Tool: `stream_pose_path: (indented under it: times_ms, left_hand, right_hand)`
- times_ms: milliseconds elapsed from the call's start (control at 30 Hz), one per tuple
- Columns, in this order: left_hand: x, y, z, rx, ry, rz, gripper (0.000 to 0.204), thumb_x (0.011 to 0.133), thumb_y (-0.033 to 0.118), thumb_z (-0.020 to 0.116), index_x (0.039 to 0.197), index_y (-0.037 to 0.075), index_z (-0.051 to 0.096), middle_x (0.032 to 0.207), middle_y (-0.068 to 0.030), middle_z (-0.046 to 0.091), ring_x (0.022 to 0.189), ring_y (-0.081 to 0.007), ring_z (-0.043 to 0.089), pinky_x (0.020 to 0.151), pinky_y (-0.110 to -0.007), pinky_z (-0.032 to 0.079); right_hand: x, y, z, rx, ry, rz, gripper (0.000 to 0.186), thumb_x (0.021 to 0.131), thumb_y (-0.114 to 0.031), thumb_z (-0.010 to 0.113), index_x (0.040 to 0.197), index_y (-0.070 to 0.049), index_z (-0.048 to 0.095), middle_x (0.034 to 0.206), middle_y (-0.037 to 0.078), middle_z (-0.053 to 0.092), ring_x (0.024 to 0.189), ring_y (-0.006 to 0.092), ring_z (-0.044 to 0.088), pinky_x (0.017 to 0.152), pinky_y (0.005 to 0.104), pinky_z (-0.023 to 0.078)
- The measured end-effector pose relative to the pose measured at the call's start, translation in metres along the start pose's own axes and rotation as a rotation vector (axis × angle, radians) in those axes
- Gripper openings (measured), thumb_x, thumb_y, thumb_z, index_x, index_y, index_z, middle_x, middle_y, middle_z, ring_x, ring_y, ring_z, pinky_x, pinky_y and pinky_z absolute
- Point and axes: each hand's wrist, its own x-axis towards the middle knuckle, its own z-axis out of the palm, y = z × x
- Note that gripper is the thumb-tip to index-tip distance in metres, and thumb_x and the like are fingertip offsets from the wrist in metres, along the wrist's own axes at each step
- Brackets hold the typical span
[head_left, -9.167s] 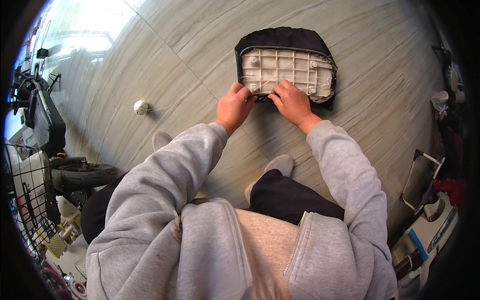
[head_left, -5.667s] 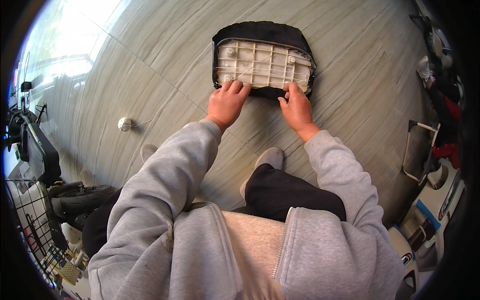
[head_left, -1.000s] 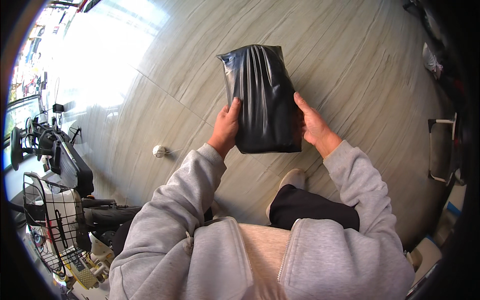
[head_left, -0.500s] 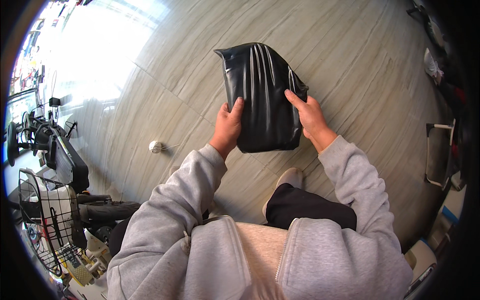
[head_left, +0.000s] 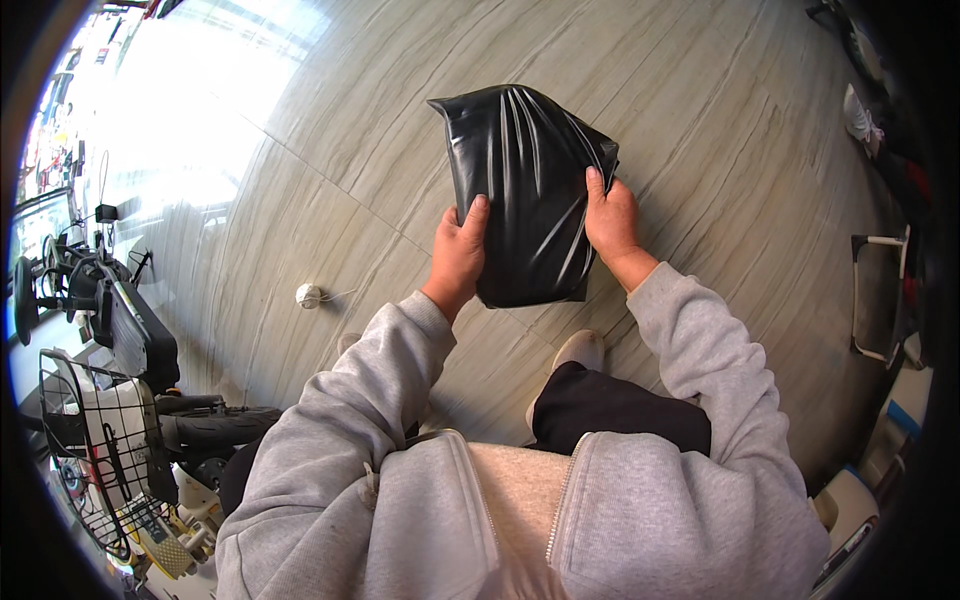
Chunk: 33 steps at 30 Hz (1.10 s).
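A glossy black plastic bag [head_left: 525, 210], filled out and roughly rectangular, is held up in front of me above the floor. Creases run along its face, and its upper left corner sticks out in a point. My left hand [head_left: 459, 250] grips the left edge, thumb on top and fingers hidden beneath. On the opposite edge, my right hand [head_left: 612, 222] pinches the plastic, its thumb pressed near the upper right corner. What the bag contains is hidden.
Left of my arm, a ball of white string [head_left: 309, 296] lies on the tiled floor [head_left: 330, 140]. A scooter or bike with a black wire basket [head_left: 100, 440] stands at the left. At the right are a metal-framed seat [head_left: 878, 295] and someone's white shoe [head_left: 860, 118].
My right hand has turned and slid a little up the bag's right edge, pulling the plastic there into slanted creases. My left hand keeps its hold in the same place.
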Motion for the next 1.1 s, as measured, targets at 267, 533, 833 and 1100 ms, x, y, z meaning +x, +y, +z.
stream_pose_path:
  times_ms: [267, 533, 833, 1100]
  left_hand:
    - [0.006, -0.006, -0.003, -0.097, -0.053, -0.055, 0.059, 0.095, 0.052, 0.061, 0.111, -0.005, 0.057, 0.097, -0.0095, 0.067, 0.085, -0.015, 0.063, 0.078, -0.029, 0.053]
    - [0.009, -0.006, -0.01, -0.275, -0.032, -0.182, 0.058, 0.096, 0.053, 0.059, 0.11, -0.003, 0.06, 0.098, -0.0105, 0.069, 0.085, -0.0179, 0.066, 0.08, -0.031, 0.054]
    - [0.021, 0.01, -0.026, -0.279, 0.04, -0.037, 0.056, 0.097, 0.052, 0.058, 0.109, -0.003, 0.062, 0.097, -0.0087, 0.07, 0.082, -0.0159, 0.067, 0.077, -0.031, 0.055]
    - [0.018, 0.014, -0.022, -0.261, 0.013, -0.02, 0.05, 0.098, 0.047, 0.058, 0.11, -0.001, 0.062, 0.098, -0.0081, 0.07, 0.082, -0.0144, 0.066, 0.077, -0.029, 0.055]
  right_hand:
    - [0.003, 0.011, 0.005, 0.354, -0.04, 0.213, 0.046, 0.1, -0.039, 0.056, 0.089, 0.004, 0.065, 0.076, 0.009, 0.064, 0.072, 0.0201, 0.054, 0.072, 0.0374, 0.047]
    - [0.005, -0.006, -0.009, 0.677, -0.323, 0.483, 0.059, 0.094, -0.051, 0.063, 0.105, 0.006, 0.066, 0.098, 0.009, 0.068, 0.09, 0.0171, 0.06, 0.084, 0.0316, 0.049]
    - [0.0, -0.015, -0.015, 0.879, -0.608, 0.507, 0.053, 0.093, -0.043, 0.069, 0.111, 0.006, 0.065, 0.105, 0.01, 0.069, 0.098, 0.015, 0.062, 0.088, 0.0301, 0.05]
    - [-0.005, -0.016, -0.003, 0.731, -0.489, 0.483, 0.043, 0.098, -0.04, 0.062, 0.089, 0.001, 0.065, 0.086, 0.003, 0.064, 0.077, 0.0119, 0.056, 0.071, 0.0291, 0.047]
